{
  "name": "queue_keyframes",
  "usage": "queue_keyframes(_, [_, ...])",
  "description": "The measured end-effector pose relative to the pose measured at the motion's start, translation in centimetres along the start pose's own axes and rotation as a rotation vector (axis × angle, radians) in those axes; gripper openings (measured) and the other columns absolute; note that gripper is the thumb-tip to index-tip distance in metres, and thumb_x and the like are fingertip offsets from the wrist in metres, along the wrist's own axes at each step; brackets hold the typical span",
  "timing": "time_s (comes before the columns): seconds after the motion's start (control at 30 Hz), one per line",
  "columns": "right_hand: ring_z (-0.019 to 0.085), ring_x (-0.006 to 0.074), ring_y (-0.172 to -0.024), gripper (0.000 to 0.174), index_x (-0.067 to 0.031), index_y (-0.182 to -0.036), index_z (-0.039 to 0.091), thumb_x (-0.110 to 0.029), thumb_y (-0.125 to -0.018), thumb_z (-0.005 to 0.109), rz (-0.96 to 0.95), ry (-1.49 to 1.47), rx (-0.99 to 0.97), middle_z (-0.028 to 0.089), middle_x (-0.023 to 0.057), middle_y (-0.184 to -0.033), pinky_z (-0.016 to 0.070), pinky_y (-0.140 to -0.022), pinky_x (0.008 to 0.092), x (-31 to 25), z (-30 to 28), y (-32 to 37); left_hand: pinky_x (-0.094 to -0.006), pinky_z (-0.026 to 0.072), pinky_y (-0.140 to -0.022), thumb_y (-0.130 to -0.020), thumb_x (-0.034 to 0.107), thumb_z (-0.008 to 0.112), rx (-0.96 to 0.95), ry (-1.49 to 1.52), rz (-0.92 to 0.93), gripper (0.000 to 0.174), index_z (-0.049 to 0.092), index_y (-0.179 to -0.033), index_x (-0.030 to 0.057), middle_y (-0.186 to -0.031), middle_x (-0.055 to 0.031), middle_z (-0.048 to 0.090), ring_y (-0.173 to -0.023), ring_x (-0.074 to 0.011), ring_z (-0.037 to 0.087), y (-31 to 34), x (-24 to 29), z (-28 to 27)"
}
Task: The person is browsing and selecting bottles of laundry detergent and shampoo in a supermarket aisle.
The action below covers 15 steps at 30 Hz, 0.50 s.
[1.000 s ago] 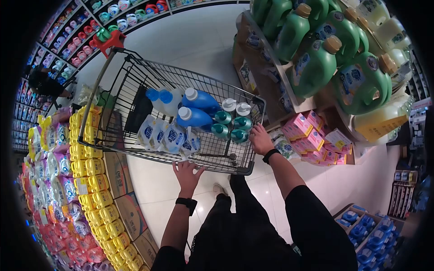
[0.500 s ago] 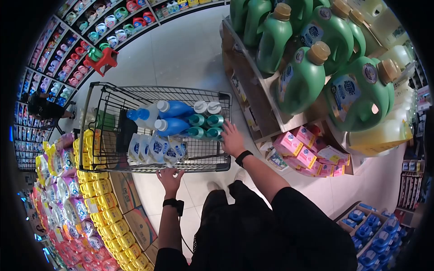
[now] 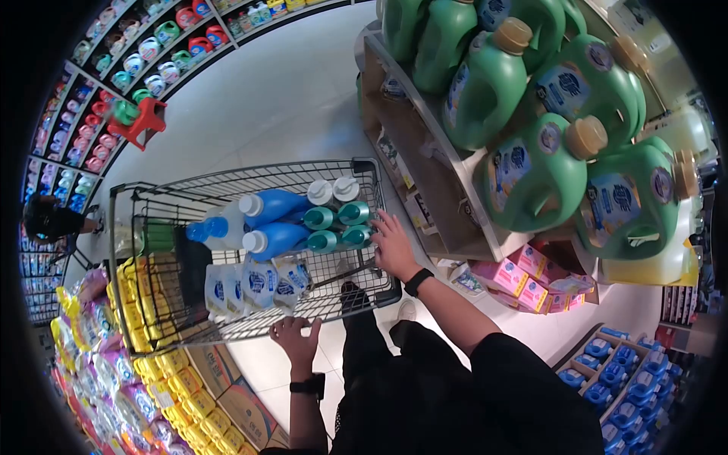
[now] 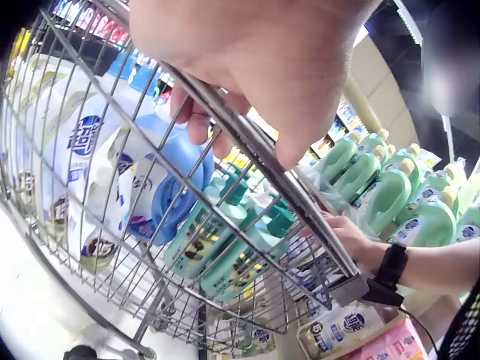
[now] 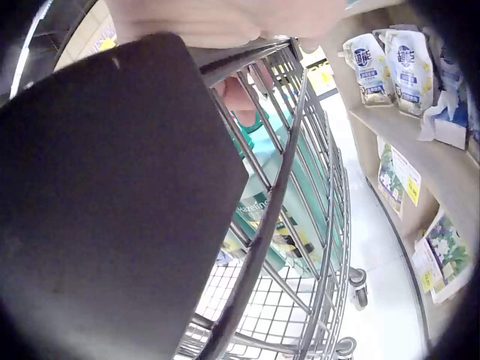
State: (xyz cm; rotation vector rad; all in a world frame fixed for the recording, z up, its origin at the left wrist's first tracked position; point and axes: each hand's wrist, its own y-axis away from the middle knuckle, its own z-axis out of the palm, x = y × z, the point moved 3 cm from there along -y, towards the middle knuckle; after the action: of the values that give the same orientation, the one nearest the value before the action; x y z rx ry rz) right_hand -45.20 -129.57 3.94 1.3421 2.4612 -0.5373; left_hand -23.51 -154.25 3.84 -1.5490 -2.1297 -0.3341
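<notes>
A shopping cart (image 3: pixel 388 294) stands sideways in front of me. My left hand (image 3: pixel 296 343) grips its near side rim, with fingertips curled inside the basket in the left wrist view. Over the cart's right end rim, my right hand (image 3: pixel 396 246) curls its fingers, which show through the bars in the right wrist view. Just inside that end are teal-topped bottles (image 3: pixel 355 214) and white-topped bottles (image 3: pixel 346 188). Blue jugs (image 3: pixel 277 208) lie left of them, beside bottles with blue caps (image 3: pixel 224 230). White pouches (image 3: pixel 258 282) sit along the near side.
Green detergent jugs (image 3: pixel 531 174) top a wooden display (image 3: pixel 432 178) close on the right, with pink boxes (image 3: pixel 523 277) below. Yellow packs (image 3: pixel 178 390) stack at the left. A red stool (image 3: pixel 144 123) and a person (image 3: pixel 53 218) are farther off. Blue bottles (image 3: pixel 614 371) fill a crate lower right.
The cart has shifted left and its angle has turned in the head view, with both hands still on its rim. The green jug display looks larger, and my feet have stepped.
</notes>
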Motion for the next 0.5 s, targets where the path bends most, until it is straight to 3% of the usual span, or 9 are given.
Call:
queue_keyframes(0.1, [0.032, 0.0345, -0.140, 0.023, -0.0031, -0.088, 0.066, -0.001, -0.066, 0.060, -0.020, -0.034, 0.013, 0.055, 0.0138, -0.128, 0.0273, -0.115, 0.0529, 0.8, 0.0, -2.6, -0.0461, 0.0347, -0.094, -0.074, 0.030, 0.079, -0.034, 0.096, -0.083, 0.047, 0.057, -0.106, 0.0041, -0.101, -0.0114, 0.059, -0.102, -0.0325, 0.053, -3.0, -1.4, -0.2])
queue_keyframes(0.23, [0.035, 0.0362, -0.138, 0.021, -0.0027, -0.088, 0.066, -0.002, -0.068, 0.060, -0.051, -0.091, 0.038, 0.056, 0.0137, -0.126, 0.0282, -0.115, 0.0532, 0.9, 0.1, -5.0, -0.0467, 0.0445, -0.087, -0.076, 0.032, 0.078, -0.185, 0.091, -0.146, 0.057, 0.054, -0.115, -0.0011, -0.104, -0.0189, 0.060, -0.101, -0.0393, 0.055, -7.1, -6.0, -1.6])
queue_keyframes(0.3, [0.036, 0.0369, -0.137, 0.019, -0.0033, -0.088, 0.066, -0.003, -0.070, 0.061, -0.076, -0.185, 0.074, 0.056, 0.0137, -0.125, 0.0295, -0.114, 0.0534, 1.3, 0.3, -6.0, -0.0476, 0.0488, -0.082, -0.078, 0.036, 0.076, -0.438, -0.113, -0.246, 0.057, 0.055, -0.117, -0.0006, -0.102, -0.0238, 0.064, -0.097, -0.0424, 0.060, -10.4, -6.1, -3.4])
queue_keyframes(0.37, [0.037, 0.0373, -0.136, 0.016, -0.0037, -0.087, 0.066, -0.004, -0.072, 0.062, -0.075, -0.186, 0.104, 0.056, 0.0136, -0.124, 0.0310, -0.113, 0.0536, 1.5, 0.9, -6.8, -0.0485, 0.0505, -0.079, -0.079, 0.039, 0.074, -0.646, -0.273, -0.196, 0.056, 0.057, -0.117, 0.0015, -0.098, -0.0259, 0.066, -0.094, -0.0430, 0.063, -13.3, -6.0, -4.7])
queue_keyframes(0.4, [0.036, 0.0372, -0.136, 0.015, -0.0036, -0.087, 0.066, -0.004, -0.072, 0.062, -0.088, -0.265, 0.120, 0.056, 0.0136, -0.123, 0.0315, -0.112, 0.0536, 1.6, 1.1, -7.2, -0.0470, 0.0513, -0.078, -0.079, 0.041, 0.074, -0.662, -0.314, -0.128, 0.054, 0.059, -0.113, 0.0023, -0.095, -0.0256, 0.067, -0.093, -0.0424, 0.064, -14.3, -6.2, -4.9])
queue_keyframes(0.5, [0.036, 0.0372, -0.137, 0.014, -0.0036, -0.087, 0.065, -0.004, -0.073, 0.063, -0.109, -0.349, 0.178, 0.057, 0.0138, -0.121, 0.0325, -0.112, 0.0534, 2.0, 2.0, -8.1, -0.0444, 0.0517, -0.081, -0.077, 0.047, 0.073, -0.777, -0.413, -0.216, 0.059, 0.062, -0.112, 0.0009, -0.097, -0.0238, 0.069, -0.096, -0.0386, 0.065, -16.5, -8.1, -4.2])
